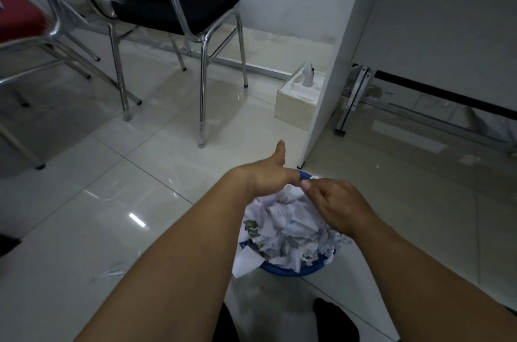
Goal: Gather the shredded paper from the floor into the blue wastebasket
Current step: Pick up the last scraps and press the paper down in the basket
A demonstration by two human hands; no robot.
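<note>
The blue wastebasket (291, 270) stands on the tiled floor just in front of me, heaped to the brim with crumpled and shredded paper (285, 227). One white sheet hangs over its left rim. My left hand (271, 173) hovers over the far side of the heap, thumb raised and fingers pointing down at the paper. My right hand (335, 204) rests over the right side of the heap with fingers curled; its fingertips pinch a small white scrap. A few thin paper shreds (110, 273) lie on the floor to the left of my left forearm.
A black chair with chrome legs (179, 6) stands behind to the left, a red chair (19, 20) further left. A cream tissue box (300, 101) sits against a white desk panel (335, 61). My dark-clad feet (333, 319) are at the bottom.
</note>
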